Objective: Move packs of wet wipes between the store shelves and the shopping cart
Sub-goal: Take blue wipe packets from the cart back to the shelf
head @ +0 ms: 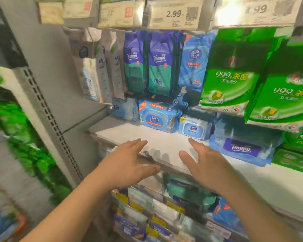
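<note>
Reaching toward the shelf point(122, 135), the left hand point(129, 163) and right hand point(206, 165) were spread flat and empty. The nearest wet wipes pack point(158, 117) lay far beyond them. Judged step: approach; next, a two-handed grasp.

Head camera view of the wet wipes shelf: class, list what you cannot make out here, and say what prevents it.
- Shopping cart: not in the head view at all.
- Left price tags: print blurred, unreadable.
- Right price tag: first digit washed out by glare.
- Packs on the lower shelf: partly hidden behind the left hand and right hand, and blurred.
- Green pack: cut off by the right edge.
</note>
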`<state>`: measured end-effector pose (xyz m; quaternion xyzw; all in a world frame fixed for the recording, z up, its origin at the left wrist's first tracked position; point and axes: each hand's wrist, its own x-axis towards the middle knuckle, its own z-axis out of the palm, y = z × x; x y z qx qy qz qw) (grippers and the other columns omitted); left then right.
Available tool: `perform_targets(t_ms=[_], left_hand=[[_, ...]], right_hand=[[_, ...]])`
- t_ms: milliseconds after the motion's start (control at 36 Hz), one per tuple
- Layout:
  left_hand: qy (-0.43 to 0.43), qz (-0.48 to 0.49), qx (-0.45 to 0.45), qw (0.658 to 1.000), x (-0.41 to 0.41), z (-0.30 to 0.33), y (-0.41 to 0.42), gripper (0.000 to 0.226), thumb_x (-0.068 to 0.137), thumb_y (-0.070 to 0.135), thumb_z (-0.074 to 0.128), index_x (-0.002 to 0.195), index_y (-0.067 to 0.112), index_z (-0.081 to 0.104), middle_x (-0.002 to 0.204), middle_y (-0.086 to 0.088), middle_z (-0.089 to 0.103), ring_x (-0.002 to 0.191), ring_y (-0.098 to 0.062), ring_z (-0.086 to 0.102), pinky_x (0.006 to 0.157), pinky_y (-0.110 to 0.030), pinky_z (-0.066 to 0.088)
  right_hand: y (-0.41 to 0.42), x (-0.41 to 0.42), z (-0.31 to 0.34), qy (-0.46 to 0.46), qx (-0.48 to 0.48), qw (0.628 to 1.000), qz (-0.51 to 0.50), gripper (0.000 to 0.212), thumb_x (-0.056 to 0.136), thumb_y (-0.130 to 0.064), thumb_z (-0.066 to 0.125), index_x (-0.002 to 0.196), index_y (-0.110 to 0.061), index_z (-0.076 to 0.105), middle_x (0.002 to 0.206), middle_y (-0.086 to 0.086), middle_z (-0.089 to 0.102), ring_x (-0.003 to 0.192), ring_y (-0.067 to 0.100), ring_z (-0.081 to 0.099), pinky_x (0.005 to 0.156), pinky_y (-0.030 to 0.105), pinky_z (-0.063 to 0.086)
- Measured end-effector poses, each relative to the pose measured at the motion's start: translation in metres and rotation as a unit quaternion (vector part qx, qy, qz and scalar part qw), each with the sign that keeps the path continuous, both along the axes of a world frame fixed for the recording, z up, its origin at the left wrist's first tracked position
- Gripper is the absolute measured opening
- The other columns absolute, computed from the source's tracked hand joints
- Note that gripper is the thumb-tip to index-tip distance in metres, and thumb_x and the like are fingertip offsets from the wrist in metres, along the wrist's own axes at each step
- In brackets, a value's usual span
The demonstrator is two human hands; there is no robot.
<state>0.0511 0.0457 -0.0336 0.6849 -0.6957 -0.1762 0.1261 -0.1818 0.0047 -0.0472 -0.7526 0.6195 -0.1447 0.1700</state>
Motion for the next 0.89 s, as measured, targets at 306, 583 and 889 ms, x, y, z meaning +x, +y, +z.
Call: perform_targets(t_ms=[306, 583, 889], left_hand=[[-0.048, 0.167, -0.012, 0.985, 0.106, -0.023, 0.073, 0.111, 0.062, 0.099, 0.03, 0.156, 0.041, 0.016, 0.165, 0.015, 0.016, 0.152, -0.016, 0.016, 0.119, -0.05, 0.027], [-0.015, 0.301, 0.006, 0.954, 0.242, -0.038, 0.162, 0.108, 0.067, 0.094, 0.04, 0.157, 0.04, 0.013, 0.165, 0.013, 0.017, 0.152, -0.017, 0.019, 0.118, -0.051, 0.029], [0.038, 0.424, 0.021, 0.905, 0.397, -0.06, 0.283, 0.098, 0.076, 0.084, 0.048, 0.156, 0.037, 0.018, 0.164, 0.009, 0.023, 0.148, -0.019, 0.027, 0.117, -0.043, 0.031]], right_hand=[[0.006, 0.118, -0.027, 0.054, 0.026, 0.982, 0.177, 0.072, 0.096, -0.071, 0.032, 0.16, -0.04, 0.019, 0.168, -0.009, 0.021, 0.157, 0.015, 0.012, 0.127, 0.037, 0.012], [0.049, 0.277, -0.025, 0.077, 0.025, 0.96, 0.269, 0.074, 0.092, -0.073, 0.037, 0.157, -0.039, 0.031, 0.165, -0.006, 0.03, 0.154, 0.014, 0.022, 0.124, 0.03, 0.018], [0.11, 0.479, -0.039, 0.114, 0.036, 0.916, 0.383, 0.088, 0.081, -0.086, 0.022, 0.158, -0.042, 0.024, 0.167, -0.006, 0.026, 0.155, 0.019, 0.02, 0.125, 0.041, 0.024]])
